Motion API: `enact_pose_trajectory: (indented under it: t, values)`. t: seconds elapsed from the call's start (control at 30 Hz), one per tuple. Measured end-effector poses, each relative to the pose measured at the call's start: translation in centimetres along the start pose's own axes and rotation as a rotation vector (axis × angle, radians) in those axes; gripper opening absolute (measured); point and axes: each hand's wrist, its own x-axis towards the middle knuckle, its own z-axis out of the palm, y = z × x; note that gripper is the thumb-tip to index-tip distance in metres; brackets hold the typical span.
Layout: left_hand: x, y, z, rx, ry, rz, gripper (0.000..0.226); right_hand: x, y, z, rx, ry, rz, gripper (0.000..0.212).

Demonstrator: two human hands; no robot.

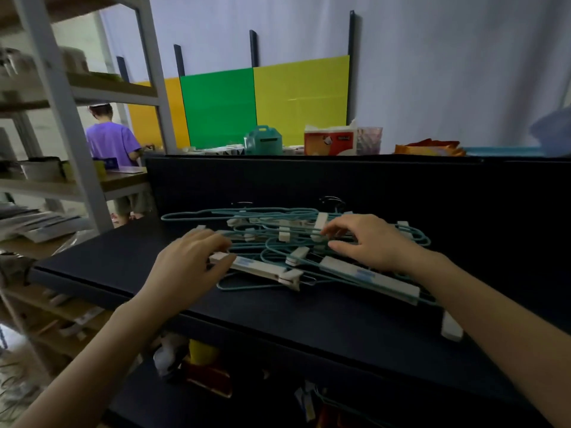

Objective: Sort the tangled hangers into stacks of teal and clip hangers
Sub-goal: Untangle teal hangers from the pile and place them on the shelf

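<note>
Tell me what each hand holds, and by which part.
Left hand grips the left end of a white clip hanger. Right hand rests its fingers in the tangled pile; whether it grips anything cannot be told.

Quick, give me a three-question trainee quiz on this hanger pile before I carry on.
1. True or false: the hangers are already split into two stacks.
2. Which hand touches the white clip hanger at the pile's near-left edge? A) left B) right C) neither
3. What colour is the shelf?

Key:
1. False: the hanger pile is one tangle.
2. A: the left hand rests on the clip hanger; the right hand is over the teal wires.
3. Black, the shelf.
</note>
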Motion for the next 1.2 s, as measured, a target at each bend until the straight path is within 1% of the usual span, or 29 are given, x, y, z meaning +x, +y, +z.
enact_pose_trajectory:
  t: [0.13, 0.17, 0.23, 0.3, 0.4, 0.47, 0.53, 0.63, 0.67, 0.77, 0.83, 0.93, 1.0, 1.1, 1.2]
  values:
    - [3.9, -2.4, 0.9, 0.042, 0.052, 0.017, 0.033, 3.6, 1.2, -0.3, -0.035, 0.030, 0.006, 0.028]
    - [5.0, -3.0, 1.1, 0.052, 0.055, 0.016, 0.039, 4.3, 1.6, -0.5, -0.034, 0.034, 0.005, 0.028]
    - [6.9, -4.0, 1.6, 0.104, 0.018, -0.004, 0.060, 5.6, 2.3, -0.9, -0.025, 0.039, 0.008, 0.029]
    - [8.5, -5.1, 2.2, 0.169, -0.092, -0.047, 0.081, 6.5, 3.3, -1.1, -0.032, 0.037, 0.012, 0.029]
    - [10.7, -6.7, 2.9, 0.183, -0.343, -0.130, 0.104, 6.7, 5.0, -1.1, -0.067, 0.042, 0.041, 0.029]
    - [11.9, -7.6, 3.4, 0.136, -0.464, -0.170, 0.110, 6.6, 6.0, -1.1, -0.088, 0.012, 0.081, 0.029]
    - [12.6, -8.3, 4.0, 0.102, -0.500, -0.160, 0.111, 6.5, 6.7, -1.2, -0.105, -0.029, 0.132, 0.031]
    - [13.2, -9.1, 4.7, 0.059, -0.472, -0.117, 0.109, 5.9, 7.3, -1.6, -0.093, -0.040, 0.201, 0.039]
    - [13.3, -9.2, 4.8, 0.051, -0.456, -0.106, 0.108, 5.5, 7.4, -1.8, -0.086, -0.058, 0.222, 0.047]
    - [13.9, -9.5, 4.7, 0.072, -0.401, -0.079, 0.106, 4.3, 7.5, -2.4, -0.074, -0.194, 0.317, 0.085]
    - [14.4, -9.8, 4.5, 0.042, -0.357, -0.056, 0.103, 3.6, 7.5, -2.4, -0.070, -0.255, 0.354, 0.096]
    - [14.9, -9.8, 4.1, -0.057, -0.296, -0.017, 0.099, 2.9, 7.6, -1.8, -0.109, -0.235, 0.376, 0.100]
    - [15.2, -9.7, 4.1, -0.104, -0.257, -0.008, 0.104, 2.8, 7.5, -1.5, -0.096, -0.213, 0.397, 0.101]
    - [15.4, -9.4, 4.1, -0.138, -0.206, -0.016, 0.111, 2.8, 7.2, -1.4, -0.079, -0.225, 0.434, 0.102]
    - [15.2, -9.3, 4.0, -0.137, -0.185, -0.020, 0.113, 3.0, 7.0, -1.6, -0.047, -0.187, 0.454, 0.098]
